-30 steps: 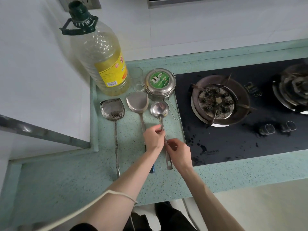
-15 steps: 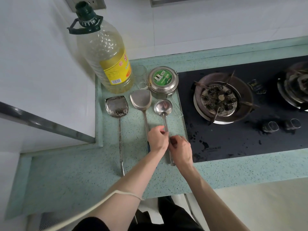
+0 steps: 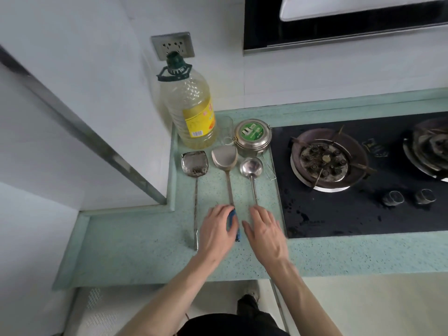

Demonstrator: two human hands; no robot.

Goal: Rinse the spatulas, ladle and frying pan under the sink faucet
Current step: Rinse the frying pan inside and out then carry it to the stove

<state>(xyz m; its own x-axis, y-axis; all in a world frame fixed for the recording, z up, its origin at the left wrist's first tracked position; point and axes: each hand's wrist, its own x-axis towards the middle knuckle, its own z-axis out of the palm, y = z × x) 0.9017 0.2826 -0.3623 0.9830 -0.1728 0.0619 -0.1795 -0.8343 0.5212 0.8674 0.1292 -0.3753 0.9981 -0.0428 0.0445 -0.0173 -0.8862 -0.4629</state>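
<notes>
Three metal utensils lie side by side on the green counter (image 3: 145, 251), handles toward me: a dirty slotted spatula (image 3: 194, 164) on the left, a plain spatula (image 3: 224, 157) with a blue handle in the middle, and a ladle (image 3: 251, 167) on the right. My left hand (image 3: 215, 230) curls around the middle spatula's blue handle. My right hand (image 3: 265, 232) lies palm down, fingers apart, over the near end of the ladle's handle. No frying pan, sink or faucet is in view.
A large oil bottle (image 3: 191, 110), a small glass (image 3: 226, 130) and a round steel tin (image 3: 252, 137) stand behind the utensils. To the right is a black gas hob (image 3: 363, 214) with a burner (image 3: 324, 162). A white wall block borders the counter on the left.
My left hand left the ladle's handle and moved left onto the middle spatula's blue handle. My right hand flattened over the ladle's handle. The camera view lifted and pulled back.
</notes>
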